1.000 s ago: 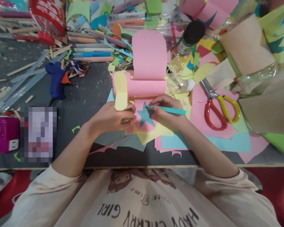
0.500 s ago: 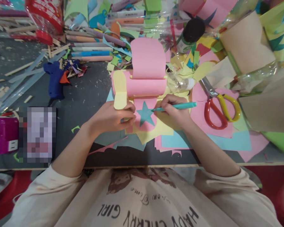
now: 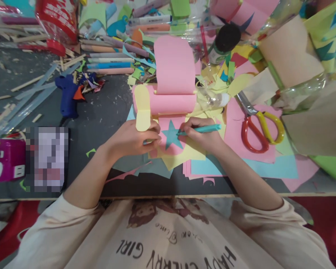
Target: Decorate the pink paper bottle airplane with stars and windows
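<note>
My right hand (image 3: 203, 132) is closed round a teal marker (image 3: 210, 128). The marker's tip touches a teal star (image 3: 170, 135) on a pink paper flap. Behind the star lies a pink paper roll (image 3: 173, 104), with a taller pink sheet (image 3: 175, 65) standing up from it and a yellow paper strip (image 3: 142, 106) on its left end. My left hand (image 3: 141, 138) rests at the flap's left edge with its fingers curled in. A small bluish thing shows between those fingers, too hidden to name.
Scissors (image 3: 256, 130) lie on pink paper at the right. To the left are a blue glue gun (image 3: 67, 95), a blurred-out phone-like object (image 3: 49, 158) and a purple device (image 3: 5, 160). Markers (image 3: 110, 65), paper scraps and a dark-lidded jar (image 3: 225, 43) crowd the back.
My right hand has moved a little left with the marker, whose tip is now farther inside the star. My left hand has stayed at the flap's edge. The view has shifted slightly.
</note>
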Available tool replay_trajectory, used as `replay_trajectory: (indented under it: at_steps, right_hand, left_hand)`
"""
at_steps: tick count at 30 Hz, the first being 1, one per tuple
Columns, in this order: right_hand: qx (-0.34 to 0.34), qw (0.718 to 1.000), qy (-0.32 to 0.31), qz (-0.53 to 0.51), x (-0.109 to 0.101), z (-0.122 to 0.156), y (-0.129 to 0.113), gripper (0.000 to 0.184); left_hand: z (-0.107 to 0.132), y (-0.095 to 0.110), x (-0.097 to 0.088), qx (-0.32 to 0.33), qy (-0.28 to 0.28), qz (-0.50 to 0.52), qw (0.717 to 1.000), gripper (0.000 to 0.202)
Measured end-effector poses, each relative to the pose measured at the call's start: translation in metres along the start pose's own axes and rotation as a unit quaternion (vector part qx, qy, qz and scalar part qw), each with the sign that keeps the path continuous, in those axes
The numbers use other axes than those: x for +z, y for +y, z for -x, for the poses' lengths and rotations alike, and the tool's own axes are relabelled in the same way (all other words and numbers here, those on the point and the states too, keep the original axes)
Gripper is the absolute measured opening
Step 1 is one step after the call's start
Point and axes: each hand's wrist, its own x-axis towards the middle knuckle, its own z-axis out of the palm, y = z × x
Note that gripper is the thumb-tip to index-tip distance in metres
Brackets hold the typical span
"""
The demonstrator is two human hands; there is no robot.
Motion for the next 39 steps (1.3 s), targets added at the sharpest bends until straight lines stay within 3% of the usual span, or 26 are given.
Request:
replay_trajectory:
  at_steps: [6,11,15,18,21,27,31,34,37,39]
  right_hand:
    - [-0.010,1.000,-0.024,0.012,0.005,0.002,-0.002,0.014]
    - [-0.002,0.997,-0.068,-0.032,-0.002,0.000,-0.002,0.018]
    - [0.013,0.986,-0.075,-0.147,-0.010,-0.003,0.000,0.023]
    - [0.029,0.977,-0.044,-0.204,-0.012,-0.003,0.000,0.023]
    - [0.051,0.961,-0.045,-0.269,-0.010,0.000,-0.002,0.026]
    - [0.117,0.909,-0.077,-0.392,-0.004,0.006,-0.009,0.026]
    - [0.123,0.909,-0.072,-0.391,0.000,0.007,-0.008,0.021]
    - [0.133,0.910,-0.063,-0.387,0.001,0.006,-0.006,0.023]
    - [0.141,0.911,-0.054,-0.384,0.000,0.005,-0.004,0.024]
    - [0.137,0.912,-0.053,-0.382,-0.001,0.005,-0.004,0.022]
  left_hand:
    - [-0.001,0.001,-0.003,-0.051,-0.050,0.031,0.997,0.038]
    - [-0.002,0.006,-0.037,-0.071,-0.059,0.104,0.990,0.047]
    - [0.011,0.006,-0.058,-0.174,-0.042,0.022,0.984,0.038]
    - [0.024,0.005,-0.052,-0.227,-0.106,-0.014,0.968,0.032]
    - [0.036,0.006,-0.038,-0.230,-0.145,0.019,0.962,0.026]
    - [0.035,0.012,-0.031,-0.203,-0.096,0.063,0.972,0.025]
    - [0.015,0.020,-0.033,-0.145,-0.076,0.075,0.984,0.032]
    - [0.004,0.024,-0.030,-0.161,-0.050,0.046,0.985,0.034]
    - [0.008,0.022,-0.028,-0.184,-0.035,0.049,0.981,0.025]
    - [0.016,0.022,-0.024,-0.154,-0.064,0.107,0.980,0.017]
